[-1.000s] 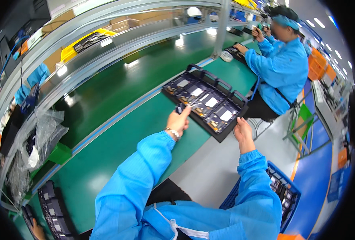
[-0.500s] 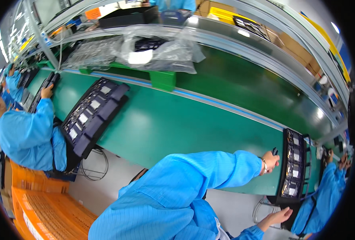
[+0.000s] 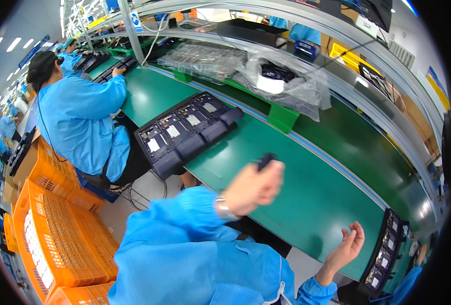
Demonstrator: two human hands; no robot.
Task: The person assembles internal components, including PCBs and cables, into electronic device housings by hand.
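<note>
Over the green workbench (image 3: 307, 175), my left hand (image 3: 253, 189), with a band around its wrist, is closed around a small black object (image 3: 267, 161). Motion blurs it, so its kind is unclear. Farther right, my right hand (image 3: 345, 249) is raised over the bench's near edge, palm up, fingers apart, holding nothing. Past my left hand lies a dark tray (image 3: 192, 151) with a row of opened electronic units showing circuit boards and pale rectangles. A similar tray (image 3: 370, 277) lies at the right end, nearest my right hand but apart from it.
A co-worker (image 3: 83, 107) in blue sits at the left, one hand on another dark tray (image 3: 118, 68). Orange crates (image 3: 65, 244) stand at lower left. Clear plastic bags (image 3: 307, 91) rest on a green stand (image 3: 283, 118) beneath a metal shelf. Another person's sleeve (image 3: 407, 284) shows at far right.
My left hand has swung left, away from the right-hand tray, carrying the small black object. My right hand has risen over the bench edge. The view has turned left.
</note>
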